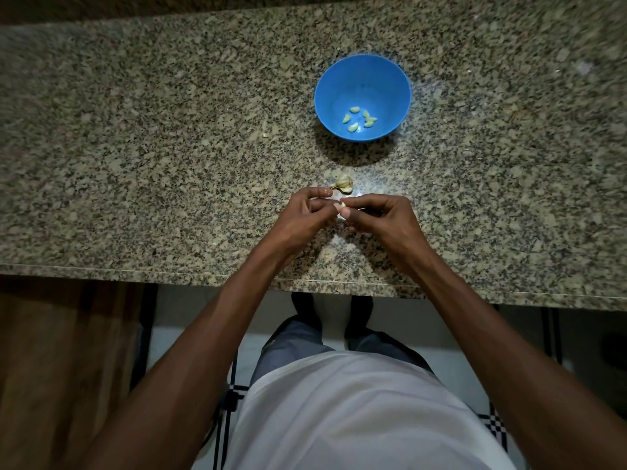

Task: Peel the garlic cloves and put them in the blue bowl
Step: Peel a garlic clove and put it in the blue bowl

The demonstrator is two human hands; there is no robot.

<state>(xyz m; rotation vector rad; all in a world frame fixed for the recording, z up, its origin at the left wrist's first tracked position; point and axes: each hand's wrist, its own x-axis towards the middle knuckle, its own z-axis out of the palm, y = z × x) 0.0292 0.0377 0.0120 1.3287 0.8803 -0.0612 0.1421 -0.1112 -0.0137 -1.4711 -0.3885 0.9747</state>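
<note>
Seen from above, two hands met over a speckled granite counter (169, 130). The left hand (305, 215) and right hand (380, 215) were together, fingertips pinching one small garlic clove (342, 205) between them. Just beyond lay the remaining garlic bulb (344, 184). Farther back stood the blue bowl (339, 83), holding several peeled cloves (360, 119). The clove looked small and possibly slippery; a hard pinch might have shot it off the counter edge to the floor.

bowl (362, 67) blue | cloves (359, 119) pale yellow-green | counter (152, 147) speckled beige-black
</note>
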